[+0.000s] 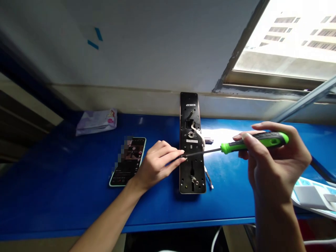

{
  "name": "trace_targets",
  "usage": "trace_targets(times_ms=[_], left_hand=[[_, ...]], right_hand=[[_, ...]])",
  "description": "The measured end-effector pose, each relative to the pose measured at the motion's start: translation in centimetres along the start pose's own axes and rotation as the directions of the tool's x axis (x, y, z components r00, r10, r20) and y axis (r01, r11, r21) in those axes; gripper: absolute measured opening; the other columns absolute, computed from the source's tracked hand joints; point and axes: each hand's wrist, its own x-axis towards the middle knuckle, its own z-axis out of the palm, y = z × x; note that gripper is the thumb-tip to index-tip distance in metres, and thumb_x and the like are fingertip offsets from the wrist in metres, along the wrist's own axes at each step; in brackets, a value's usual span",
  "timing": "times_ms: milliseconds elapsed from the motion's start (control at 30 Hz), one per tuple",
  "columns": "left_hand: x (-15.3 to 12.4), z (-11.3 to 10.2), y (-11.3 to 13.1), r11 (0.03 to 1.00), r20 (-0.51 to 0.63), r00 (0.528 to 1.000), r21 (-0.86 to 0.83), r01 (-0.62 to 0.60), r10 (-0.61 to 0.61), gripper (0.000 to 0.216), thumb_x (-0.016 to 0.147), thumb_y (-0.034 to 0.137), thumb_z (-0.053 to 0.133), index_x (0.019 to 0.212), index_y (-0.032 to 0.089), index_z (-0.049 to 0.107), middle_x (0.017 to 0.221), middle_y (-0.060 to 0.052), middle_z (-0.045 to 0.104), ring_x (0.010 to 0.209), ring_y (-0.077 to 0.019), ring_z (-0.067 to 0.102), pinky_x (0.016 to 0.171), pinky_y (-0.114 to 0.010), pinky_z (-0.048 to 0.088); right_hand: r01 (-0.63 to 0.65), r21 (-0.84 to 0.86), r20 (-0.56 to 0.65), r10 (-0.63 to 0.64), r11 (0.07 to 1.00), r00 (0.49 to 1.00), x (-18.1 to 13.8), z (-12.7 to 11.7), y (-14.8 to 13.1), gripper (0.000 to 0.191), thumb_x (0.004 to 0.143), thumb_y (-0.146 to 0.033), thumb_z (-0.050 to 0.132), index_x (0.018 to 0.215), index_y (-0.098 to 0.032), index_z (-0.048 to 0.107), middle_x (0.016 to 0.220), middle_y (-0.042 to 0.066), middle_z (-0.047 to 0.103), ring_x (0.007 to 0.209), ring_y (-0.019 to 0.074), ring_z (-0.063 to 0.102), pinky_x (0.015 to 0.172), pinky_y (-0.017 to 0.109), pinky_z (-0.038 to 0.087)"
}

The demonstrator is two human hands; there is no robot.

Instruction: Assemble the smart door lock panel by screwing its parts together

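Observation:
My right hand [273, 157] grips a green and black screwdriver [258, 140] by its handle, the shaft pointing left. At the shaft's tip my left hand [159, 159] pinches with thumb and forefinger; whatever is between them is too small to make out. Both meet over the left edge of a long black panel [192, 164], which looks like the back of a door lock. It lies on the blue table [157, 206], its far end near the wall. A white cable [201, 135] runs out of an opening in it, and a thin wire with a connector [208, 176] sticks out at its right side.
A phone [135, 157] with a lit screen lies left of the panel, beside my left forearm. Farther left is a pale printed packet [97, 120]. White items [312, 196] lie at the right edge. A wall and window [286, 49] bound the back.

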Motion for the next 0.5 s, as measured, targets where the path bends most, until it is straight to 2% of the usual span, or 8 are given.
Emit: trace_targets(times_ms=[133,267,500], left_hand=[[0.12,-0.12,0.19,1.0,0.007,1.0,0.0,-0.025,0.025,0.014,0.098,0.017,0.074,0.111,0.02,0.077,0.091,-0.004,0.083,0.078,-0.018,0.071,0.073,-0.035,0.056],[0.19,-0.09,0.34,0.999,0.004,0.999,0.007,-0.05,0.05,0.014,0.098,0.015,0.073,0.11,0.02,0.077,0.089,-0.005,0.082,0.077,-0.0185,0.07,0.073,-0.035,0.055],[0.28,0.1,0.52,0.998,0.034,0.998,0.029,-0.057,0.056,0.005,0.097,0.013,0.073,0.099,0.017,0.074,0.083,-0.004,0.079,0.073,-0.0181,0.067,0.07,-0.035,0.053]], right_hand=[[0.003,-0.013,0.007,-0.003,1.0,1.0,-0.16,-0.12,0.1,0.021,0.077,-0.027,0.09,0.094,-0.027,0.077,0.077,-0.001,0.075,0.056,0.0178,0.073,0.038,0.027,0.056],[0.029,-0.021,0.073,-0.028,0.999,0.997,-0.4,-0.37,0.09,0.023,0.08,-0.025,0.088,0.099,-0.028,0.076,0.078,0.0,0.076,0.058,0.0189,0.074,0.04,0.028,0.057],[0.148,-0.027,0.238,-0.138,0.989,0.961,-0.42,-0.79,-0.85,0.038,0.083,-0.013,0.085,0.116,-0.027,0.073,0.091,0.0,0.081,0.075,0.0201,0.08,0.067,0.034,0.07]])
